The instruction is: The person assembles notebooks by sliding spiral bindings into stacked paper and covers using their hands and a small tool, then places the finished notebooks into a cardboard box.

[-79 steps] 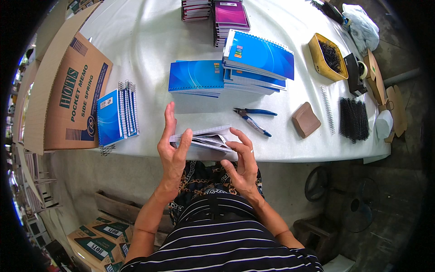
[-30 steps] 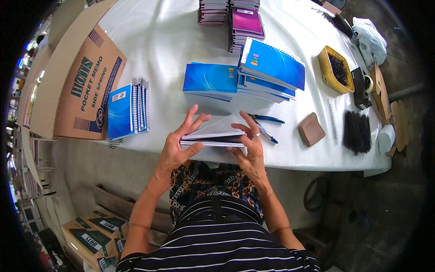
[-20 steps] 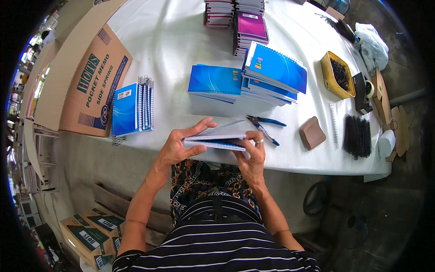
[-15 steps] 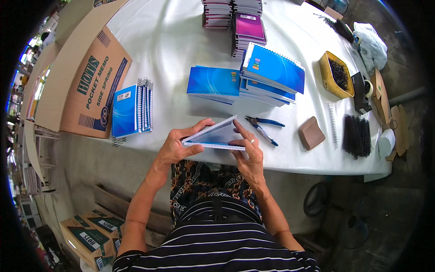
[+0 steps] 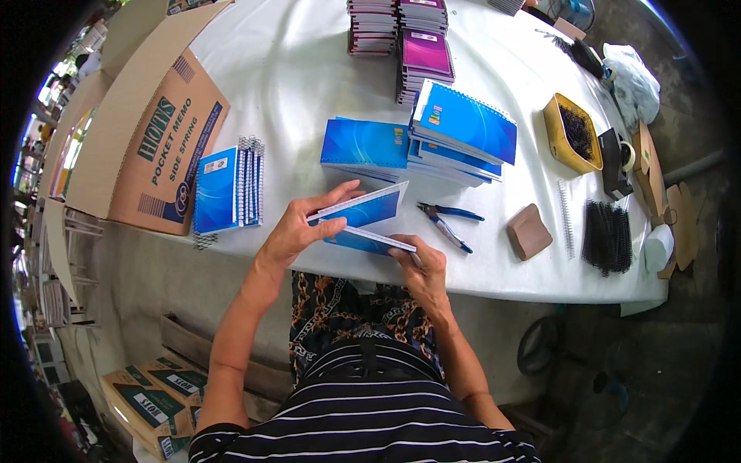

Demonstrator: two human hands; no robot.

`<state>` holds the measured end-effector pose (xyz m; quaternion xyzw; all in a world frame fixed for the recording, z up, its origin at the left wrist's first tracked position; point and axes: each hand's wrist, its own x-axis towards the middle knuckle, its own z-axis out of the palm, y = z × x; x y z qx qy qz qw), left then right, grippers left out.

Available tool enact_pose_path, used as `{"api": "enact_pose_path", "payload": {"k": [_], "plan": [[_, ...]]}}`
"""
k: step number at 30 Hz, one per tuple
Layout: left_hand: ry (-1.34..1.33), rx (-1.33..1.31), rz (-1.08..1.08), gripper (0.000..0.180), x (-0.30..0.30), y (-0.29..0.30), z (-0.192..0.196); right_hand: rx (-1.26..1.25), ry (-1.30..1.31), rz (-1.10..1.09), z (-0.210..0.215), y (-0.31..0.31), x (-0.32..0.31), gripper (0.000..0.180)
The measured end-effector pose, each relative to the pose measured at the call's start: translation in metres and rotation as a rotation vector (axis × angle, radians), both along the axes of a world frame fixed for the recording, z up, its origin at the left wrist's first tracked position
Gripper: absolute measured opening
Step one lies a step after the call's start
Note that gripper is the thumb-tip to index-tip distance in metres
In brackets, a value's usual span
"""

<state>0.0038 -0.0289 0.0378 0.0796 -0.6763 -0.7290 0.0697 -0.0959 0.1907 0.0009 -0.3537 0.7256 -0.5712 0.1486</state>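
Over the table's near edge I hold a blue-covered notebook (image 5: pixel 369 210), spread into two parts that form a wedge. My left hand (image 5: pixel 299 229) pinches its left end between thumb and fingers. The fingers of my right hand (image 5: pixel 423 266) are closed on the right end of the lower part, while the upper part stands tilted up. Just beyond lie a stack of blue notebooks (image 5: pixel 364 143) and a taller stack of spiral notebooks (image 5: pixel 468 122). Blue-handled cutting pliers (image 5: pixel 454 224) rest to the right of my hands.
On the left are a cardboard box (image 5: pixel 168 147) and spiral-bound blue notebooks (image 5: pixel 216 189). Purple notebooks (image 5: pixel 426 52) are stacked at the back. To the right are a brown block (image 5: pixel 530 231), a wire coil (image 5: pixel 566 218), black coils (image 5: pixel 607 238), a yellow tub (image 5: pixel 553 133) and a tape dispenser (image 5: pixel 615 163).
The notebook's two parts have turned so that blue cover faces show. My right hand has moved slightly down and now grips only the lower part.
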Motion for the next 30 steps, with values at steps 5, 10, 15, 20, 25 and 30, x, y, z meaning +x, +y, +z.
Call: {"api": "enact_pose_path", "payload": {"k": [5, 10, 15, 20, 25, 30], "plan": [[0.008, 0.058, 0.086, 0.059, -0.004, -0.011, -0.009, -0.026, -0.034, -0.113, 0.001, 0.017, -0.005, 0.016], [0.094, -0.213, 0.132, 0.06, -0.017, -0.052, 0.028, -0.15, -0.171, -0.205, -0.007, 0.041, -0.017, 0.018], [0.028, -0.338, 0.042, 0.057, -0.075, -0.097, 0.059, -0.224, -0.194, -0.172, 0.007, 0.035, -0.023, 0.017], [-0.1, -1.084, 0.23, 0.068, -0.11, -0.111, 0.01, -0.304, -0.179, -0.072, 0.019, 0.022, -0.024, 0.013], [0.189, -1.015, 0.537, 0.095, -0.06, -0.048, 0.019, -0.3, -0.212, -0.039, 0.009, 0.033, -0.027, 0.014], [0.334, -0.41, 0.274, 0.117, 0.003, 0.042, -0.023, -0.207, -0.23, 0.089, -0.001, 0.022, -0.022, 0.019]]}}
